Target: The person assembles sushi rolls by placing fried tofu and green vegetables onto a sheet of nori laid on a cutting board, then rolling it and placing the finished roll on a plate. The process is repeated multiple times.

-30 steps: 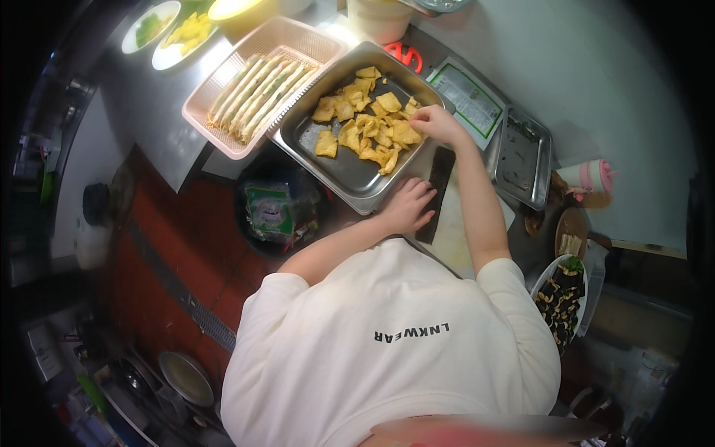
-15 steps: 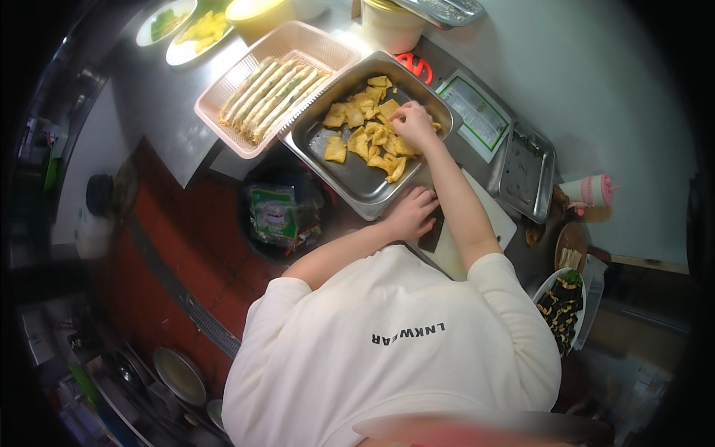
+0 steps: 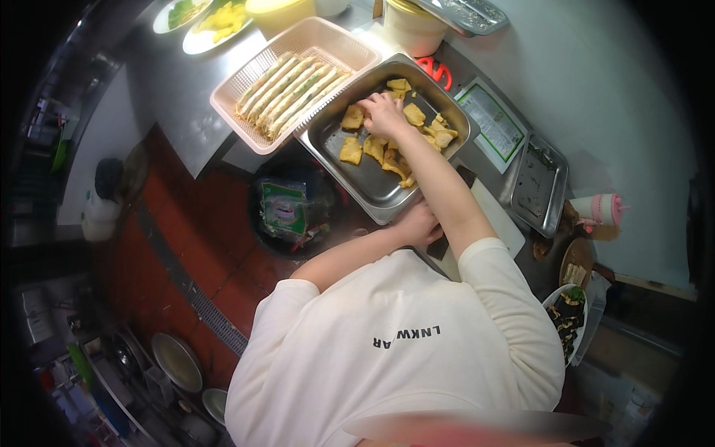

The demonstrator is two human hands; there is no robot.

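Note:
A deep steel tray holds flat, crinkled yellow food pieces, whose exact kind I cannot tell. Inside it, my right hand reaches down over the pieces at the left, its fingers apart and touching one; the undersides of the fingers are hidden. Just outside the tray's near corner, my left hand rests low by the white cutting board. Its fingers are partly covered by my right forearm. A dark flat piece lies on the board beside that hand.
A pink basket of long pale rolls adjoins the tray on the left. Beyond are red handles and a yellow-lidded tub. At right stand a shallow metal tray and a pink-lidded cup. A dark bin is below.
My right hand has moved left across the steel tray, from the pieces at its right to those at its left. My left hand's spread fingers have drawn in behind the right forearm.

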